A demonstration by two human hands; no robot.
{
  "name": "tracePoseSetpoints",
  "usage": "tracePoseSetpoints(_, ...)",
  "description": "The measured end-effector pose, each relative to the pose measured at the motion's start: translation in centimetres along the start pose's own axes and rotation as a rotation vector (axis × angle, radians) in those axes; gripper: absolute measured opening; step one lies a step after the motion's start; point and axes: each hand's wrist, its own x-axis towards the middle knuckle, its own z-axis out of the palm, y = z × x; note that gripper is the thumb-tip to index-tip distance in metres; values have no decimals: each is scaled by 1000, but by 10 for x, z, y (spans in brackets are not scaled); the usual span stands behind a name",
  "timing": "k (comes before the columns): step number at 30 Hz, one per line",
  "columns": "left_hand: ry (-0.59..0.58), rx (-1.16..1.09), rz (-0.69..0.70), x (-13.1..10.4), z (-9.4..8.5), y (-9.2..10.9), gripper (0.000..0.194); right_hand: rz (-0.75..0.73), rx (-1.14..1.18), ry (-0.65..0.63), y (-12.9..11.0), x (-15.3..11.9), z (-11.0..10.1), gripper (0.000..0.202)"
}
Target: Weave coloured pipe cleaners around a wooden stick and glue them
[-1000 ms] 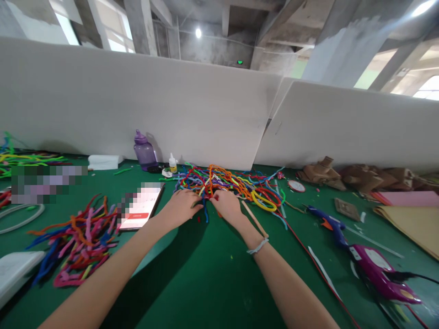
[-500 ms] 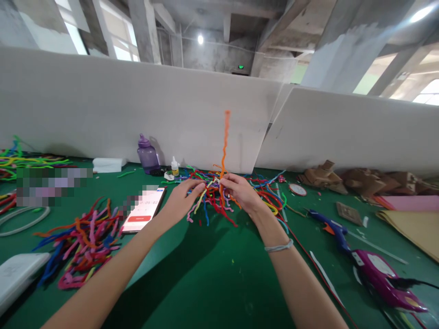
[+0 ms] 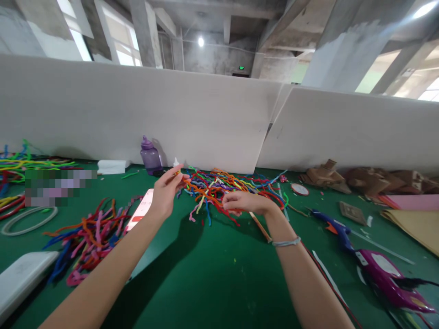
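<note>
Several fuzzy pipe cleaners of many colours lie in a tangled pile (image 3: 209, 183) before the white partition. My right hand (image 3: 242, 202) is closed over the front of this pile, knuckles up. An orange pipe cleaner (image 3: 260, 227) runs out from under it toward the lower right, its end blurred. At the pile's left edge my left hand (image 3: 166, 192) pinches thumb and fingers together on an orange strand that leads right toward my other hand. Whether both hands hold one and the same strand is hard to make out among the pile.
To the left lie a second pile of pipe cleaners (image 3: 92, 237), a phone (image 3: 140, 212) and a white device (image 3: 25, 283). Behind stand a purple bottle (image 3: 150, 157) and a small glue bottle (image 3: 176, 162). A glue gun (image 3: 380, 274) and brown cardboard shapes (image 3: 324, 176) are on the right.
The orange pipe cleaner stood upright from my right hand; now it points down to the right, and that hand has turned over and lowered. My left hand has moved left and up.
</note>
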Motion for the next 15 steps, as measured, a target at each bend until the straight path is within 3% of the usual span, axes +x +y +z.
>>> tracePoseSetpoints(5,6,91,43,2,-3,-3,62,17,3,49,-1,-11,-9,24)
tracePoseSetpoints(9,-49,143,2,5,-5,-1,42,26,19,96,3,-16,-14,25)
tracePoseSetpoints(15,-215,184,-85,11,-15,13,29,23,44,187,8,-29,-24,23)
